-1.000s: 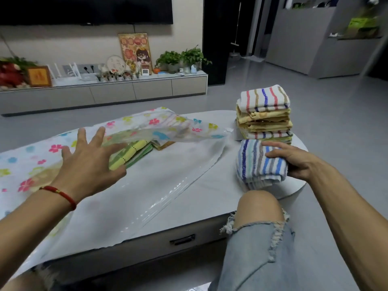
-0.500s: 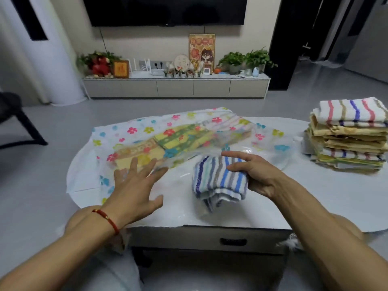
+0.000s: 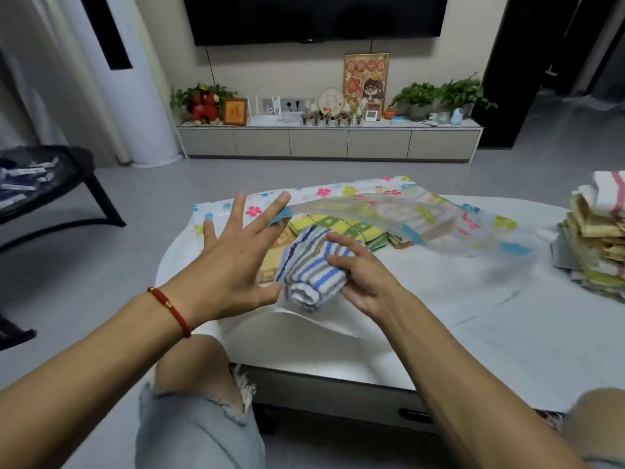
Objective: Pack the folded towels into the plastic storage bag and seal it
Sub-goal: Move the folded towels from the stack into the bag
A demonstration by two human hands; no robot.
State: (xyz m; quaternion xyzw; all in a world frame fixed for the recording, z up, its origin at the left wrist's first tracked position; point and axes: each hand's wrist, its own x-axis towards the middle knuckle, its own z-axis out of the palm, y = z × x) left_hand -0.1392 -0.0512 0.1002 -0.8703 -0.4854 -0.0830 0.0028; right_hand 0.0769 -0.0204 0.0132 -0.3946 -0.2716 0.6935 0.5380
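Note:
A clear plastic storage bag [image 3: 473, 231] printed with coloured flowers lies across the white table [image 3: 507, 333]. Its upper sheet is lifted at the left, held up on the fingertips of my left hand [image 3: 233, 265], which is spread wide. Inside the bag lie a green-and-yellow checked towel [image 3: 338, 226] and a yellow towel [image 3: 270, 262]. My right hand [image 3: 362, 275] grips a folded blue-and-grey striped towel [image 3: 309, 269] at the bag's mouth, partly under the raised sheet. A stack of folded towels [image 3: 598, 238] stands at the table's right edge.
My knees in torn jeans [image 3: 199, 411] sit against the table's near edge. A black chair [image 3: 47, 184] stands at the left on the grey floor. A low TV cabinet [image 3: 328, 140] with plants and ornaments runs along the far wall.
My right hand has carried the striped towel leftward from beside the stack to the bag's mouth. My left hand has raised the bag's upper sheet. The view has swung to the left.

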